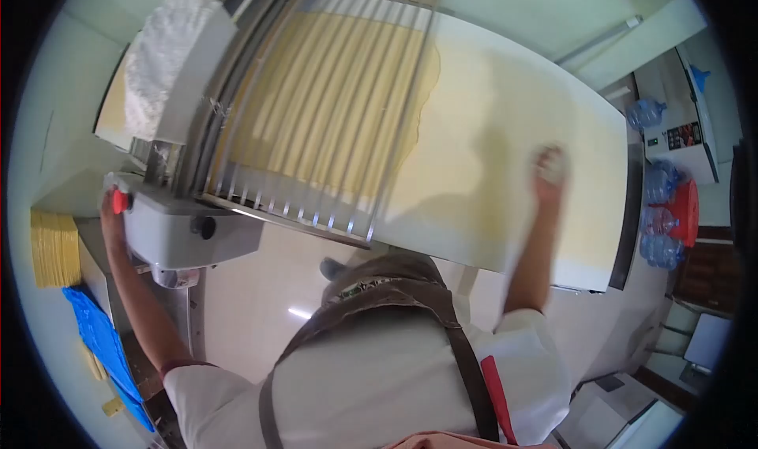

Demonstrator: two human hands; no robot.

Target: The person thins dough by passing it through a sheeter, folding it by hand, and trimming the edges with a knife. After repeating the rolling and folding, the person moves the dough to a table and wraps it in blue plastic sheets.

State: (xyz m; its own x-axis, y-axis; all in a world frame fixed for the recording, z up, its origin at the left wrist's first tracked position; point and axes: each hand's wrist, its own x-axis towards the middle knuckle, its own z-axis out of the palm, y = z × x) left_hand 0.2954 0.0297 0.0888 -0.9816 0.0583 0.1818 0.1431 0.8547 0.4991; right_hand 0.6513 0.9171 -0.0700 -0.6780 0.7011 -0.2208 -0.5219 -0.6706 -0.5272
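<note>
A dough sheeter (193, 228) stands at left with a red knob (121, 201) on its grey housing. My left hand (109, 204) is at the housing's left end, beside the knob; its fingers are mostly hidden. A thin, pale yellow dough sheet (332, 93) lies under the metal bar guard (292, 216), its wavy edge reaching past the bars onto the pale belt (592, 212). Over the belt's right part is my right hand (550, 165), blurred, with fingers curled in. Whether anything is inside it cannot be made out.
White cloth or plastic (170, 54) covers the machine's upper left. Yellow stacked sheets (55, 247) and a blue plastic bag (103, 338) are at far left. Water bottles (662, 182) and a red tub (687, 212) stand beyond the belt's right end.
</note>
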